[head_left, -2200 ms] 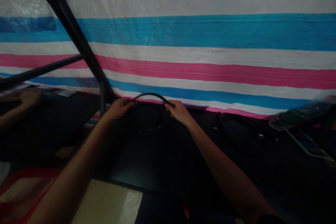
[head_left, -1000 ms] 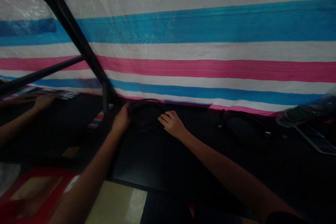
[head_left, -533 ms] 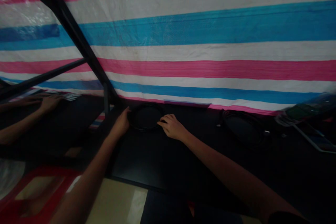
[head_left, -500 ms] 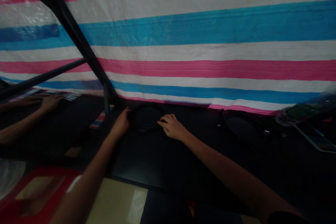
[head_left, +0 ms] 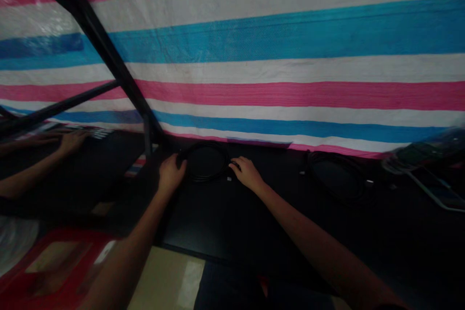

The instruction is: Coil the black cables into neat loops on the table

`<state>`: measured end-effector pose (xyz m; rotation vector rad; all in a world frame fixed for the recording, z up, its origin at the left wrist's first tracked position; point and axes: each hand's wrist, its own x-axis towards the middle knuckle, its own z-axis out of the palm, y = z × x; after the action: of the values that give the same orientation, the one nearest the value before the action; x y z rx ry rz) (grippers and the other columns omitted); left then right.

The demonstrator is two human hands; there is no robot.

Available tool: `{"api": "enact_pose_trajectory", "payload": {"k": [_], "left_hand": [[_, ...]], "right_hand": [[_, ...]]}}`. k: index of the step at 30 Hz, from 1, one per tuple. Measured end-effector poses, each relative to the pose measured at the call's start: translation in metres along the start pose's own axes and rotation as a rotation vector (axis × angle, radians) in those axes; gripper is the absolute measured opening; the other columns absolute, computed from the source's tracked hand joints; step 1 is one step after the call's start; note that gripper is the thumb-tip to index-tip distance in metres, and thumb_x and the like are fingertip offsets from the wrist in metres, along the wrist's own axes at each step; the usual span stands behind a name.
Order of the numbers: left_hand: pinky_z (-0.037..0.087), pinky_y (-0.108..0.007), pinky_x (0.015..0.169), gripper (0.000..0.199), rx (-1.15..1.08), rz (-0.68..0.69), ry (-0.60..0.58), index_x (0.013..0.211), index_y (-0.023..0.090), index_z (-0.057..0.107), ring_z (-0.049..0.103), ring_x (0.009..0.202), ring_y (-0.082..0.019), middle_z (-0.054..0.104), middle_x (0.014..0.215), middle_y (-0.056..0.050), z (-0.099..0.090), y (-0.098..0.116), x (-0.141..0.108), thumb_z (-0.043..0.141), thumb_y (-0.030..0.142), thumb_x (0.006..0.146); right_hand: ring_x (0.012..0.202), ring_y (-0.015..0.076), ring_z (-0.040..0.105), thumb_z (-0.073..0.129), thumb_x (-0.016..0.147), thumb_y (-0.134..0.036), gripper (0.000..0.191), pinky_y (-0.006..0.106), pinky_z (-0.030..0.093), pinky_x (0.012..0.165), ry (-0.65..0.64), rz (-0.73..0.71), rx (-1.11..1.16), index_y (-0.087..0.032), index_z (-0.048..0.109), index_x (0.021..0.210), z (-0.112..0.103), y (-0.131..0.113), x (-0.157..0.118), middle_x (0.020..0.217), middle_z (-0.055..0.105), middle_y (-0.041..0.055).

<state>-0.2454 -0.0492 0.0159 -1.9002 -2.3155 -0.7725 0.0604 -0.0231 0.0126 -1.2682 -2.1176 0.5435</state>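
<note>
A black cable (head_left: 207, 178) lies in a round coil on the black table in front of me, its ring open in the middle. My left hand (head_left: 172, 173) grips the coil's left side, thumb and fingers on either side of the strands. At the right side, my right hand (head_left: 248, 173) has its fingers bent together around a short dark piece of the cable. A small silver connector (head_left: 229, 179) rests just below the coil's right edge, close to the right fingertips. Dim light hides the exact finger contact.
A second coiled black cable (head_left: 337, 196) with a silver plug (head_left: 369, 182) lies to the right. Beyond it is a phone-like device (head_left: 445, 191). A dark metal frame (head_left: 105, 46) rises at left, beside another person's hand (head_left: 72, 141). Striped sheeting (head_left: 272, 72) hangs behind; a red stool (head_left: 47, 295) stands lower left.
My left hand has turned inward onto the coil's left side. My right hand has shifted slightly right, and the small silver connector now shows beside it.
</note>
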Motion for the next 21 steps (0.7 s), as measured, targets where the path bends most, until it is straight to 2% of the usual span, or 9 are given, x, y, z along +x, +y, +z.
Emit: {"api": "enact_pose_trajectory", "payload": {"k": [4,7,9,11,14,17,19,21], "left_hand": [[0.042,-0.046,0.107,0.05,0.023,0.01,0.009,0.129,0.006,0.059,0.059,0.12,-0.034,0.064,0.129,-0.02,0.002,0.003,0.002,0.048,0.035,0.09],[0.037,-0.049,0.111,0.055,0.05,-0.027,0.046,0.135,0.002,0.054,0.05,0.13,-0.037,0.056,0.138,-0.024,0.001,0.014,-0.004,0.049,0.034,0.09],[0.033,-0.054,0.113,0.057,0.076,-0.021,0.123,0.138,0.005,0.051,0.038,0.139,-0.04,0.046,0.147,-0.025,-0.001,0.027,-0.012,0.05,0.039,0.091],[0.029,-0.055,0.114,0.054,0.072,0.07,0.177,0.135,0.01,0.054,0.03,0.144,-0.039,0.042,0.152,-0.021,-0.003,0.043,-0.024,0.048,0.043,0.093],[0.028,-0.053,0.114,0.046,0.047,0.297,0.074,0.125,0.015,0.061,0.034,0.142,-0.035,0.05,0.146,-0.016,-0.005,0.062,-0.041,0.047,0.047,0.094],[0.028,-0.057,0.111,0.046,0.081,0.431,-0.053,0.124,0.018,0.061,0.039,0.137,-0.037,0.059,0.137,-0.014,0.0,0.068,-0.052,0.05,0.049,0.092],[0.03,-0.059,0.108,0.045,0.106,0.451,-0.09,0.124,0.019,0.061,0.044,0.133,-0.037,0.063,0.13,-0.015,0.005,0.067,-0.056,0.051,0.049,0.092],[0.033,-0.058,0.105,0.042,0.111,0.441,-0.101,0.122,0.019,0.062,0.049,0.128,-0.037,0.065,0.125,-0.016,0.007,0.064,-0.056,0.049,0.047,0.093]], "right_hand": [[0.094,0.0216,0.066,0.059,0.093,-0.027,0.029,0.037,0.05,0.088,0.03,0.027,0.16,-0.017,0.067,0.12,0.007,0.005,0.007,0.108,0.07,0.0115],[0.099,0.0227,0.065,0.059,0.093,-0.024,0.031,0.04,0.05,0.093,0.032,0.021,0.21,-0.018,0.066,0.123,0.007,0.003,0.006,0.113,0.069,0.0126],[0.1,0.0225,0.065,0.059,0.092,-0.023,0.035,0.04,0.05,0.093,0.029,0.018,0.229,-0.017,0.064,0.126,-0.001,0.001,-0.001,0.117,0.067,0.0137],[0.095,0.0209,0.065,0.058,0.092,-0.024,0.034,0.038,0.052,0.089,0.051,0.018,0.23,-0.017,0.064,0.125,-0.019,0.003,-0.011,0.119,0.065,0.0136],[0.089,0.0203,0.064,0.052,0.093,-0.023,0.026,0.038,0.053,0.084,0.228,0.033,0.141,-0.018,0.069,0.113,-0.071,0.027,-0.036,0.111,0.066,0.0112],[0.095,0.025,0.062,0.047,0.092,-0.02,0.026,0.041,0.05,0.09,0.547,0.117,-0.095,-0.016,0.07,0.104,-0.149,0.081,-0.084,0.101,0.067,0.0124],[0.101,0.0275,0.06,0.044,0.092,-0.021,0.029,0.043,0.045,0.096,0.73,0.31,-0.295,-0.012,0.069,0.104,-0.205,0.126,-0.127,0.103,0.067,0.0165],[0.11,0.0297,0.057,0.041,0.094,-0.021,0.033,0.044,0.04,0.102,0.801,0.631,-0.486,-0.008,0.067,0.11,-0.257,0.171,-0.171,0.111,0.065,0.0215]]}}
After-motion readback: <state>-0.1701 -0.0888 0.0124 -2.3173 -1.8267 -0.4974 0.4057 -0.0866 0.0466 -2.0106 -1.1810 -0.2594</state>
